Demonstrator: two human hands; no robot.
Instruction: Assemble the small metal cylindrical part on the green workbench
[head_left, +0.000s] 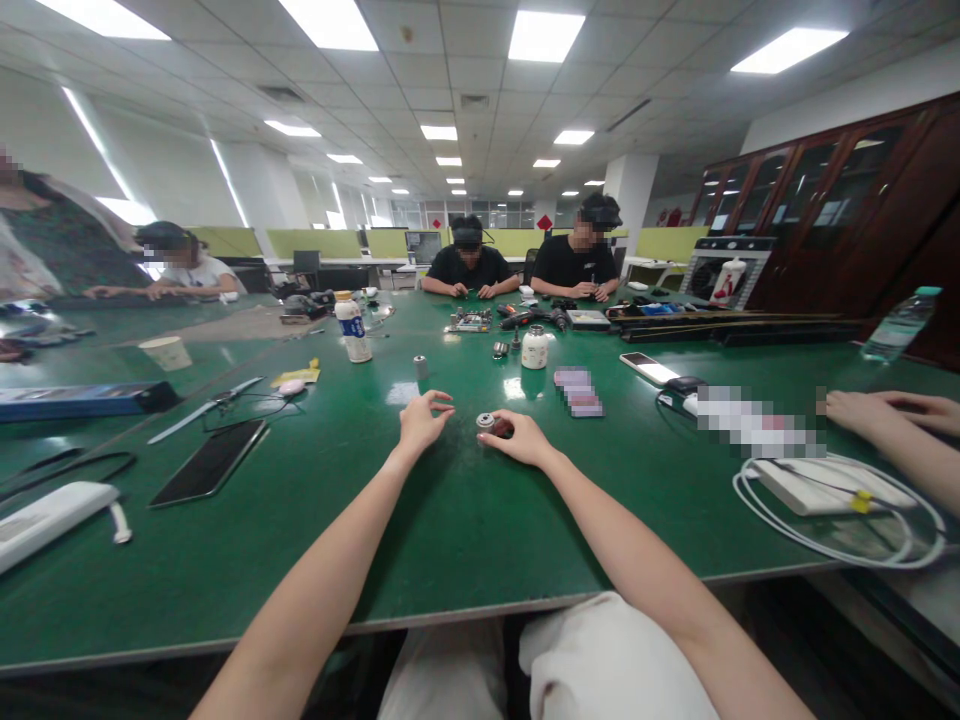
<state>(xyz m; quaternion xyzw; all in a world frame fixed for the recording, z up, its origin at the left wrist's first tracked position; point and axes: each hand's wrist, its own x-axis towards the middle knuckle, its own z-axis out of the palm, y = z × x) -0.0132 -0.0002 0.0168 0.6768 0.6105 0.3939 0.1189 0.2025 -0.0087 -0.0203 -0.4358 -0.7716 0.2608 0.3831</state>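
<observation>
My right hand (523, 438) is closed with thumb and fingers on a small silver metal cylinder (485, 424), which stands upright on the green table (480, 540). Its top face shows a dark ring or recess. To its left, my left hand (425, 425) hovers with curved fingers, thumb and index apart, and nothing visible between them. Another small metal cylinder (420, 366) stands on the table beyond my left hand. Farther off to the right are a small shiny metal part (500, 350) and a white patterned jar (534, 348).
A white-and-blue bottle (352, 328) stands back left; a dark phone (210, 462) and a white device (56, 520) lie left. Right are a white phone (649, 368), a coiled white cable (840, 555) and a neighbour's hands (877, 412). Two people (469, 262) sit opposite.
</observation>
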